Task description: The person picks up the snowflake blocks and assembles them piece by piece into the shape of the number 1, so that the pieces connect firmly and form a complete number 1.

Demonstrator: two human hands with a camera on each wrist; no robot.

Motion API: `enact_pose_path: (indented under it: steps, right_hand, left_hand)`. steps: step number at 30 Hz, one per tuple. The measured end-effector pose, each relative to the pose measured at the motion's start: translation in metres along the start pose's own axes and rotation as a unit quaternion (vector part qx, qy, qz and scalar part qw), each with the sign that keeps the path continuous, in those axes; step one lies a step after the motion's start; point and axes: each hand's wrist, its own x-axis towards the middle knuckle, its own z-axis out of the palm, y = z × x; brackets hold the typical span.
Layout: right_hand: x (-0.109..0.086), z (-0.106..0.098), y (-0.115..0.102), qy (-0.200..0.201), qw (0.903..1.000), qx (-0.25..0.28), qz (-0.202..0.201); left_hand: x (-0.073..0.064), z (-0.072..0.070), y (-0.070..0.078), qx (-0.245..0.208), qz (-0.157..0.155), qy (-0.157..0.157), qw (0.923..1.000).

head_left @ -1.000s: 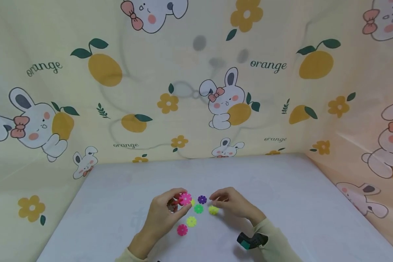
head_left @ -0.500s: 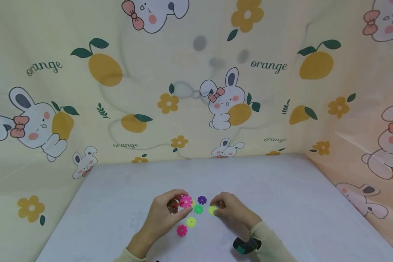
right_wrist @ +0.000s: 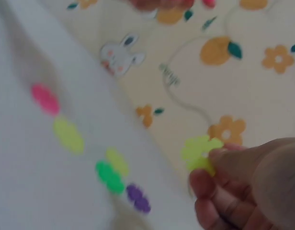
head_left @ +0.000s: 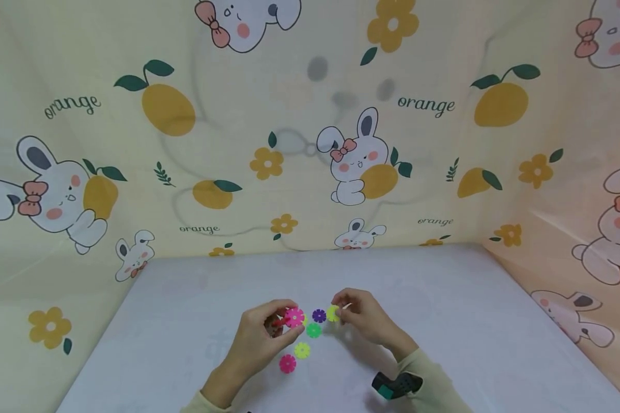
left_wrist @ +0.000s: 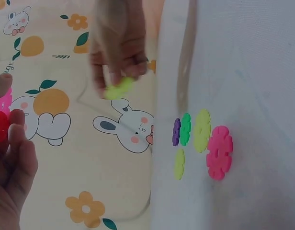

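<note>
My left hand point(head_left: 255, 332) holds a pink notched snowflake disc point(head_left: 294, 317) together with a red piece point(head_left: 279, 323); how the two join is hidden by the fingers. In my right hand point(head_left: 369, 321) a yellow snowflake disc point(right_wrist: 200, 152) is pinched between thumb and fingers, raised off the table. Between and below the hands lie loose discs: a purple one point(head_left: 318, 316), a green one point(head_left: 313, 330), a yellow one point(head_left: 302, 350) and a pink one point(head_left: 287, 363). Another yellow disc point(left_wrist: 179, 164) is mostly behind the left fingers in the head view.
A white-covered table point(head_left: 423, 287) lies under the hands. Around it hangs a cream cloth point(head_left: 299, 189) printed with rabbits and oranges. A dark band with a green patch point(head_left: 398, 385) is at the right wrist.
The right hand has reached the yellow disc on the table, pinched it and lifted it up. My left hand stays nearly in place with its pink and red pieces.
</note>
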Motion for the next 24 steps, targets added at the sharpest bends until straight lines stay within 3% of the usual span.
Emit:
enact_pose_path:
  steps: [6,11,15,24]
  right_hand:
    - [-0.003,-0.003,-0.021,0.018,0.9966,0.079,-0.014]
    - [-0.008,-0.002,-0.036,0.020,0.9903,0.135,-0.024]
    - [-0.012,0.001,-0.049,0.012,0.9835,0.177,-0.035]
    - [-0.018,0.011,-0.067,0.000,0.9698,0.241,-0.039]
  left_hand:
    - [0.000,0.000,0.002,0.006,-0.005,-0.002,1.0000]
    - [0.000,0.000,0.003,0.011,0.008,0.004,0.9999]
    - [0.000,0.001,0.006,0.008,0.000,0.008,0.9999]
    - [-0.001,0.002,0.012,-0.023,0.003,0.010,0.9997]
